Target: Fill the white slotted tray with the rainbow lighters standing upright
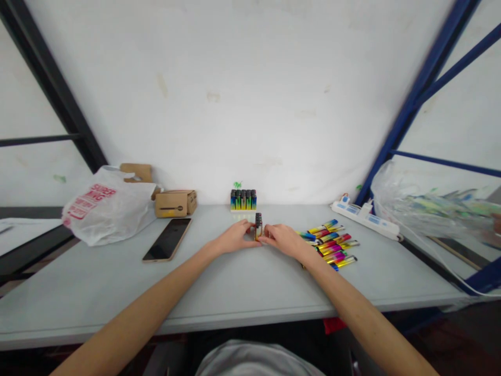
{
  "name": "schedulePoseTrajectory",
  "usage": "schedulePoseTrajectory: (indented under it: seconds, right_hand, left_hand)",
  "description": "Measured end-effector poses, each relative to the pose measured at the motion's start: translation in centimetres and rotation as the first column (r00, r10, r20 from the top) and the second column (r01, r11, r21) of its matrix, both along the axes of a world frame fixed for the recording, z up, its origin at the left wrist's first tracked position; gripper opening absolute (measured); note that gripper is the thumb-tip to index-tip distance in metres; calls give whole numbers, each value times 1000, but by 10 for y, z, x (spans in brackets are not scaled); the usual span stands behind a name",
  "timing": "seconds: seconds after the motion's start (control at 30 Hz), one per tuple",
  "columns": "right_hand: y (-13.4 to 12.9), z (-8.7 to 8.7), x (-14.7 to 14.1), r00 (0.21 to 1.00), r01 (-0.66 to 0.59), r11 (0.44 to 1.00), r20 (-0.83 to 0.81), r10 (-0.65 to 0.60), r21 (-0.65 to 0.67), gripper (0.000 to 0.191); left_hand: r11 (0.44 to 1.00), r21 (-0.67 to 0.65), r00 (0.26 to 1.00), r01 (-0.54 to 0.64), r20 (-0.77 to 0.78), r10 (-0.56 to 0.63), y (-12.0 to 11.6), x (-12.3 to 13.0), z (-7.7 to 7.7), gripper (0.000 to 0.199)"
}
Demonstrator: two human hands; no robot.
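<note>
Several lighters with black tops stand upright in a narrow row (pixel 258 227) near the middle of the table. My left hand (pixel 236 237) closes on the row from the left, its thumb low and its fingers near the top. On the other side my right hand (pixel 282 238) has its fingertips pinched against the lower right of the same row. Behind, a block of upright lighters (pixel 243 200) with blue, green and yellow bodies stands by the wall. Multicoloured lighters (pixel 332 244) lie spread on the table, partly hidden by my right forearm.
Left of my hands, a phone (pixel 167 240) lies on the table (pixel 219 303), with a cardboard box (pixel 176 203) and a white plastic bag (pixel 113 206) behind. A power strip (pixel 368 218) and a clear plastic bag (pixel 430 201) are at the right.
</note>
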State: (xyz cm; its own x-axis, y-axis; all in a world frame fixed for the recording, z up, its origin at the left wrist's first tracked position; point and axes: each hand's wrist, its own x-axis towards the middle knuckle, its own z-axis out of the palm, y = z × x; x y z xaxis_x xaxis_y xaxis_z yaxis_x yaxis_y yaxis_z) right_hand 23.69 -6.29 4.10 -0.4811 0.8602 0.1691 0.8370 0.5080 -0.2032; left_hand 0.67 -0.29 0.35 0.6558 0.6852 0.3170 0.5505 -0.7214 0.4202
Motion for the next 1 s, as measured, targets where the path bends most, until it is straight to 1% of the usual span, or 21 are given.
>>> schedulePoseTrajectory:
  seconds: [0.07,0.13,0.17,0.2,0.23,0.27,0.3,0.33,0.37,0.4,0.43,0.47,0.5,0.53,0.57,0.63,0.77,0.8,0.9,0.93,1.0]
  right_hand:
    - [3,0,6,1000,-7,1000,-23,7,-1,34]
    - [11,0,16,999,8,999,-53,-7,32,42]
    - [16,-1,23,997,50,997,-58,-46,59,45]
    - [21,-2,32,991,122,989,-57,-117,89,48]
    - [26,-4,42,975,219,969,-47,-215,114,49]
    - [30,-5,54,944,330,935,-30,-329,134,46]
    - [33,-7,67,895,444,884,-17,-446,148,41]
    - [36,-9,81,833,549,823,-8,-554,147,36]
    - [37,-11,96,764,639,758,6,-645,131,35]
    - [38,-13,110,689,720,686,17,-725,102,39]
    - [38,-15,124,618,783,618,24,-786,70,43]
    - [39,-16,137,568,822,569,23,-822,38,45]
    - [40,-18,147,539,842,539,20,-842,5,47]
    - [41,-19,156,523,852,522,19,-852,-26,47]
    - [43,-20,163,519,854,518,24,-854,-51,46]
    - [47,-22,170,531,846,528,31,-847,-74,44]
    - [55,-26,168,577,814,578,-28,-816,-55,35]
    - [57,-26,167,594,802,596,-53,-803,-44,39]
    - [62,-26,164,662,746,666,-117,-740,4,61]
    - [63,-24,164,683,725,688,-139,-717,16,66]
    - [64,-22,161,719,682,731,-207,-663,27,62]
  left_hand:
    - [1000,-1,1000,-2,-7,2,0,0,1,58]
    - [1000,-5,1000,-12,-10,12,-1,0,2,60]
    - [1000,-7,1000,-17,-11,16,-1,0,2,61]
    - [1000,-9,1000,-19,-13,19,-1,0,3,61]
    - [1000,-12,1000,-19,-17,19,-1,0,3,61]
    - [1000,-15,1000,-19,-22,18,-1,0,4,61]
    - [1000,-18,1000,-18,-26,17,-1,0,4,60]
    - [1000,-21,999,-18,-29,17,-1,0,4,60]
    - [1000,-25,999,-18,-30,17,-1,0,4,60]
    - [999,-29,999,-18,-29,17,-1,0,4,61]
    - [999,-31,999,-19,-26,18,-1,-1,4,61]
    - [999,-33,1000,-20,-24,19,-1,0,4,61]
    - [999,-35,1000,-20,-23,19,-1,0,4,61]
    - [999,-36,1000,-20,-22,19,-1,0,4,60]
    - [999,-36,1000,-20,-21,20,-1,0,4,60]
    - [999,-34,1000,-21,-22,20,-1,0,4,59]
    - [1000,-19,999,-11,-31,10,-1,0,3,58]
    - [1000,-18,999,-9,-32,8,0,0,3,57]
    - [1000,-22,1000,-6,-30,6,0,0,3,57]
    - [1000,-24,1000,-7,-29,7,0,0,3,57]
    - [1000,-28,999,-15,-30,14,-1,-1,3,58]
